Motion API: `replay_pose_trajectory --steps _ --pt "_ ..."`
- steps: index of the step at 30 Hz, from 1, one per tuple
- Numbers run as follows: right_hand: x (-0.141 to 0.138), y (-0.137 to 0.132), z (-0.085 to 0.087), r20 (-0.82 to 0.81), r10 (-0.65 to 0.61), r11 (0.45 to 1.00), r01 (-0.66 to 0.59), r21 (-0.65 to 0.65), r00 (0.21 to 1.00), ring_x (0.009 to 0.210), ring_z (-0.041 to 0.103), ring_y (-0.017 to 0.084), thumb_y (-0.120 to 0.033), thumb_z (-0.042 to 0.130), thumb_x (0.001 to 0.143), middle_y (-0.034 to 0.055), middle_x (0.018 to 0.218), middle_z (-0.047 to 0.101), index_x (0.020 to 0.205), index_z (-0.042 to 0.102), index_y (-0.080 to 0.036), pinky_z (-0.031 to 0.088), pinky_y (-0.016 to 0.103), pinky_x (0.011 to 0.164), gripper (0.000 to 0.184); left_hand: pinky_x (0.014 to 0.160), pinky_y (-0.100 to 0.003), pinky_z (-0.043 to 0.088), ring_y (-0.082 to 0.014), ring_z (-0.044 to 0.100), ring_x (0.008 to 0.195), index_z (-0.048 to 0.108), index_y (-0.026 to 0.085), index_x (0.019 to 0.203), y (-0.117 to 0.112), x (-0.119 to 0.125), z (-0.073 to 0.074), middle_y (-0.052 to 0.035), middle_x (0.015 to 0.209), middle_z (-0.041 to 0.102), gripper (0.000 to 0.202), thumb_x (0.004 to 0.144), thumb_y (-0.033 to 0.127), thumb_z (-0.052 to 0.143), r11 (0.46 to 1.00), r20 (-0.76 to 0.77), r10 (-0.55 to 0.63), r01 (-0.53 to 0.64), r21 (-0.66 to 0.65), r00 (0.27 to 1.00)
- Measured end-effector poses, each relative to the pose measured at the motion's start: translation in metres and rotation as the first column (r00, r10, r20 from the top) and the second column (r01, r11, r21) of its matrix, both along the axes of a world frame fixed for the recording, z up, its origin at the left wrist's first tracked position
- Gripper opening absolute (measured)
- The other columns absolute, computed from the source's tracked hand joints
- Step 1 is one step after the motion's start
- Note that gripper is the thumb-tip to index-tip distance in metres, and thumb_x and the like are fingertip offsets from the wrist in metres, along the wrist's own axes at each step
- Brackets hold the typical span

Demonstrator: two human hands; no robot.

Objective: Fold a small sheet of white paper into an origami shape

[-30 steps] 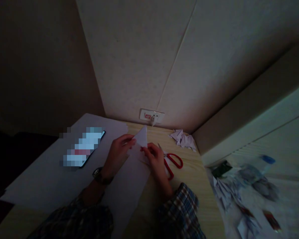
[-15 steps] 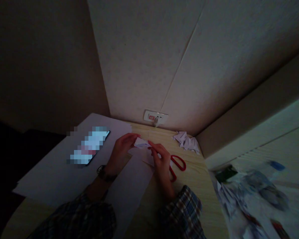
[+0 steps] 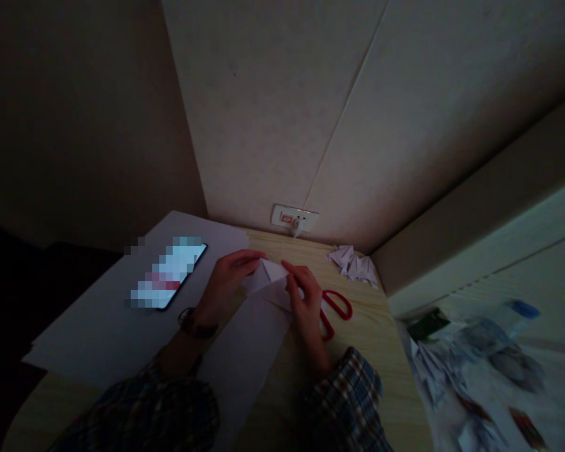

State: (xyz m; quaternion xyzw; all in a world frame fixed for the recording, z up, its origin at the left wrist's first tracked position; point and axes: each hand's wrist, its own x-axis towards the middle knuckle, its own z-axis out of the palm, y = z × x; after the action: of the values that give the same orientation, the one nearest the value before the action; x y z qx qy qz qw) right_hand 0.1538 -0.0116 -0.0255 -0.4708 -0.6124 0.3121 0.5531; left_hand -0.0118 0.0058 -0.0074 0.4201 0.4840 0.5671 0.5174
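Observation:
Between my two hands is a small piece of folded white paper [image 3: 274, 271], with a triangular flap facing me. My left hand [image 3: 228, 276], with a watch on the wrist, pinches its left edge. The fingertips of my right hand [image 3: 304, 290] pinch its right corner. Just right of that hand lie scissors [image 3: 338, 305] with red handles, their blades partly hidden by the hand and paper. White paper sheets [image 3: 245, 370] lie under my hands. To the left, a phone [image 3: 172, 273] with a lit, blurred screen rests on more sheets.
Several folded paper pieces [image 3: 353, 266] lie at the table's back right corner. A wall socket [image 3: 294, 218] with a plug sits behind the table [image 3: 371, 358]. Below its right edge are a plastic bottle [image 3: 499, 326] and crumpled paper [image 3: 433, 370].
The folded paper has turned and opened out somewhat, so a triangular flap now faces me. Both hands keep nearly the same place.

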Motion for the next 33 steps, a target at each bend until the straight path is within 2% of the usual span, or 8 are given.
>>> replay_pose_trajectory --steps 5,11,16,22,33 --pt "-0.0003 0.0033 -0.0042 0.005 0.015 1.000 -0.015 0.004 1.000 0.083 0.060 0.018 -0.020 0.057 0.087 0.0032 0.089 0.067 0.102 0.075 -0.025 0.045 0.029 0.074 0.024 0.084 -0.032 0.049 -0.0225 0.066 0.090 0.073 0.014 0.086 -0.0006 0.0030 -0.0003 -0.0078 0.092 0.074 0.029 0.066 0.034 0.077 1.000 0.012 0.025 -0.025 0.011 1.000" --pt "-0.0009 0.0042 -0.0072 0.014 0.040 0.999 -0.040 0.008 0.999 0.079 0.060 0.016 -0.019 0.056 0.087 0.0019 0.087 0.067 0.099 0.074 -0.024 0.046 0.027 0.070 0.022 0.083 -0.034 0.050 -0.0222 0.066 0.086 0.068 0.015 0.079 0.0004 0.0057 0.0042 -0.0046 0.083 0.072 0.031 0.059 0.035 0.079 0.998 0.007 0.051 -0.051 -0.025 0.999" --pt "-0.0028 0.0020 -0.0053 -0.005 0.053 0.996 -0.053 -0.078 0.999 0.078 0.063 0.016 -0.023 0.058 0.087 0.0013 0.085 0.070 0.089 0.072 -0.023 0.047 0.026 0.069 0.014 0.084 -0.035 0.051 -0.0225 0.066 0.084 0.067 0.016 0.076 0.0013 0.0056 0.0053 -0.0035 0.080 0.071 0.029 0.058 0.035 0.079 0.998 -0.060 0.058 -0.057 0.022 0.996" --pt "-0.0036 0.0046 -0.0047 -0.020 0.012 0.991 -0.015 -0.134 1.000 0.075 0.062 0.016 -0.027 0.061 0.084 0.0006 0.080 0.071 0.081 0.069 -0.021 0.047 0.027 0.069 0.011 0.083 -0.035 0.052 -0.0219 0.066 0.083 0.066 0.016 0.074 -0.0008 0.0074 0.0062 -0.0035 0.080 0.071 0.025 0.061 0.034 0.076 0.999 -0.089 0.024 -0.021 0.036 0.996" --pt "-0.0037 0.0053 -0.0051 -0.028 0.038 0.990 -0.041 -0.135 0.999 0.065 0.058 0.014 -0.030 0.059 0.083 -0.0007 0.068 0.065 0.076 0.067 -0.020 0.044 0.026 0.063 0.015 0.079 -0.032 0.052 -0.0205 0.067 0.082 0.068 0.016 0.077 -0.0010 0.0075 0.0048 -0.0045 0.082 0.072 0.020 0.066 0.032 0.072 0.996 -0.180 0.068 -0.056 0.069 0.981"
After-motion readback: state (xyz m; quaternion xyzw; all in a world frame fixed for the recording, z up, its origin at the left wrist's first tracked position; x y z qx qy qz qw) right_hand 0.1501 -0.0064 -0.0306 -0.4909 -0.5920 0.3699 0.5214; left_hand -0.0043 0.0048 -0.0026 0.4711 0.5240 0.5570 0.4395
